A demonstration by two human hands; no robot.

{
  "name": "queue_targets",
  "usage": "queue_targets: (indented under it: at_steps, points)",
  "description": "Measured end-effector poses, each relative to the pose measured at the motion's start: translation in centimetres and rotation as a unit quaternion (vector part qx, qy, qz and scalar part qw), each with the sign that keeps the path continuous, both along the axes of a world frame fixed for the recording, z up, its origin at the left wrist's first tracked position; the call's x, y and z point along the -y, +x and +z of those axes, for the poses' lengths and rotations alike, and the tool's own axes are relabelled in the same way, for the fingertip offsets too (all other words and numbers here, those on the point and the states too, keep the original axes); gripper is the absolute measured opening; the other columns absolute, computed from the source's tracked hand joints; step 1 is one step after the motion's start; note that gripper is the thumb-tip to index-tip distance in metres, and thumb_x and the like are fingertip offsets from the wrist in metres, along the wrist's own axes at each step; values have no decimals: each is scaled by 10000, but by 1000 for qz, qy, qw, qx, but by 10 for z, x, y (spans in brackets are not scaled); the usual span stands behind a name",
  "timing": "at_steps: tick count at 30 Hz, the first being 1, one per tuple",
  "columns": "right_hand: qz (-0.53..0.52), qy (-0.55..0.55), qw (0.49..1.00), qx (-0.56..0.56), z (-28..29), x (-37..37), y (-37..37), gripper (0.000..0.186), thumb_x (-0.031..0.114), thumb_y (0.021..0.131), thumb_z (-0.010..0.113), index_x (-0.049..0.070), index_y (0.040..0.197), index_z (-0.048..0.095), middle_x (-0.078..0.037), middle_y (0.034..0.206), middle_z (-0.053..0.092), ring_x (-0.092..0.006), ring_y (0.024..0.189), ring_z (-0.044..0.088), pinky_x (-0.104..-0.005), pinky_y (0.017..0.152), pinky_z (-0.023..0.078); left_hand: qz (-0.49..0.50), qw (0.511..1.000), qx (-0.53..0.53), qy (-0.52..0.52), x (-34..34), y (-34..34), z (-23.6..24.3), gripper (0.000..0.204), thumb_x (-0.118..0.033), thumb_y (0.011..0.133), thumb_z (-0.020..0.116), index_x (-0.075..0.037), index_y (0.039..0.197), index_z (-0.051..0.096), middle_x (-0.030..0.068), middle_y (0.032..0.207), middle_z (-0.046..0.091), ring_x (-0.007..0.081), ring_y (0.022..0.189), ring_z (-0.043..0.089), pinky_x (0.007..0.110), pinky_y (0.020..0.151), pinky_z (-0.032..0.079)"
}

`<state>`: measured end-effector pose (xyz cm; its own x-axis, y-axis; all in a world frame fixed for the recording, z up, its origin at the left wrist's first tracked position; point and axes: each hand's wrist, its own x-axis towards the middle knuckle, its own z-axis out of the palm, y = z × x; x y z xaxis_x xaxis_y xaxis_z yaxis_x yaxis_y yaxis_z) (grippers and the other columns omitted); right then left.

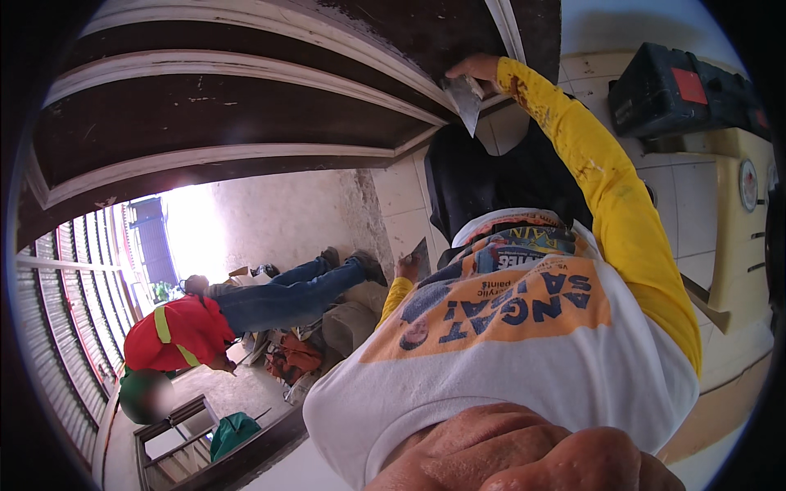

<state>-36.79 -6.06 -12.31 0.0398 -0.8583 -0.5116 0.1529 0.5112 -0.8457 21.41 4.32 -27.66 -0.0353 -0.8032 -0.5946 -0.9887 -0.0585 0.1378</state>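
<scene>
My right hand (477,69), its fingers closed on a metal putty knife (465,104), is at the dark brown panelled door (229,110); the blade is beside a pale, whitish moulding. My left hand (406,267) grips a second flat metal blade (421,255), low beside my body and partly hidden by my shirt. Pale marks and scuffs show on the door's surface.
A co-worker (172,335) in a red top and jeans stands at the left, near piled bags and cloths (288,356). A black case (655,94) and a cream plastic piece (737,237) are at the right, on the tiled floor (399,196).
</scene>
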Motion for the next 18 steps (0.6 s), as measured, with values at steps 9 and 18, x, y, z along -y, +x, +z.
queue_targets:
  at_steps: [9, 18]
  points:
    - [-33, -55, 993, -100, 47, 15, 17, 944, 745, 723, 618, 32, 1331, 502, -138, 1278, 554, -274, 1073, 573, -376, 729, 519, -213, 971, -52, -99, -26, 84, -98, 471, -437, 845, 588, -105, 1178, 623, 213, 1182, 617, 410, 1132, 558, 475, 935, 465]
    - [-40, -76, 986, -143, 100, 13, 10, 936, 751, 721, 617, -11, 1260, 553, -126, 1223, 579, -196, 930, 601, -301, 578, 475, -40, 986, -131, -92, -26, 49, -87, 483, -419, 842, 585, -72, 1177, 611, 249, 1166, 611, 429, 1112, 562, 484, 921, 473]
